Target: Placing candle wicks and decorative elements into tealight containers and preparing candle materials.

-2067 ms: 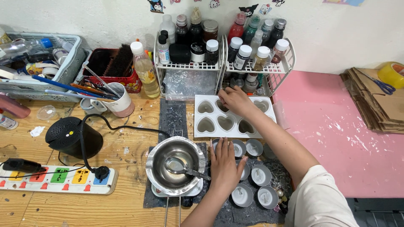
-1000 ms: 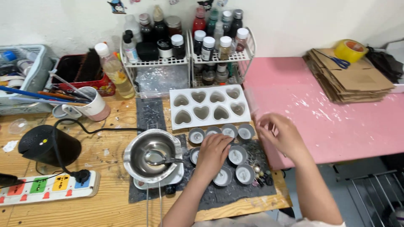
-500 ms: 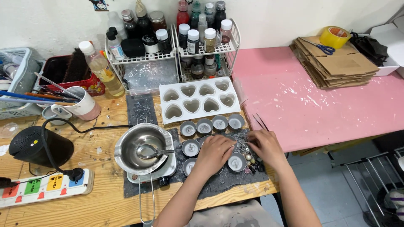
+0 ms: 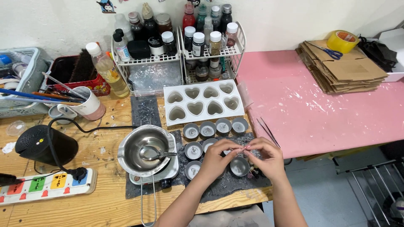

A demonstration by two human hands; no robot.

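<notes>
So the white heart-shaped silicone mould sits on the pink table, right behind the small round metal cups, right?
Not quite: the head view shows the white heart-shaped silicone mould on the wooden table, not the pink table. It does sit right behind the small round metal cups.

Two hands, the left hand [image 4: 216,159] and the right hand [image 4: 265,157], meet at lower centre over eight small round metal cups [image 4: 207,130] visible there. Above them lies one white mould [image 4: 203,102] with seven heart-shaped hollows. At left are one steel bowl [image 4: 143,149], one mug [image 4: 89,104] and one power strip [image 4: 46,185].
</notes>
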